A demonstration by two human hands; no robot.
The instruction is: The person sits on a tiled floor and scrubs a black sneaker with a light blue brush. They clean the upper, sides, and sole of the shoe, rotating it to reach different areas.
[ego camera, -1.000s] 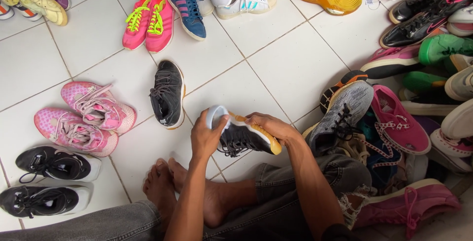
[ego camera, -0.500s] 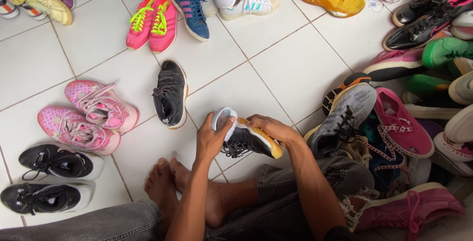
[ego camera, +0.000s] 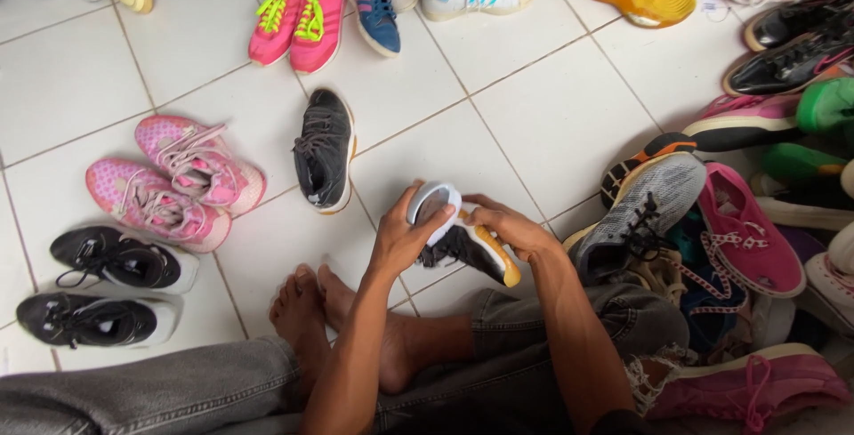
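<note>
- Person sits cross-legged on a white tile floor (ego camera: 525,115), bare feet (ego camera: 307,310) tucked in front, shoes all around.
- Both hands hold one dark shoe (ego camera: 463,244) with a pale toe and yellow sole edge, lifted off the floor just above the feet.
- Left hand (ego camera: 400,235): fingers curled around the toe end, closed on the shoe.
- Right hand (ego camera: 507,226): wrapped over the heel and upper, also closed on it.
- A lone black shoe (ego camera: 325,150) lies on the floor, far-left of the hands.
- Pink pair (ego camera: 178,181) and black pair (ego camera: 102,288) sit at left; a loose pile with a grey shoe (ego camera: 645,213) crowds the right.
- Risk, judged: the shoe could slip from the grip at the toe and drop onto the feet below.
- Risk, judged: the right elbow is near the pile; a swing could knock shoes loose and mix them.
</note>
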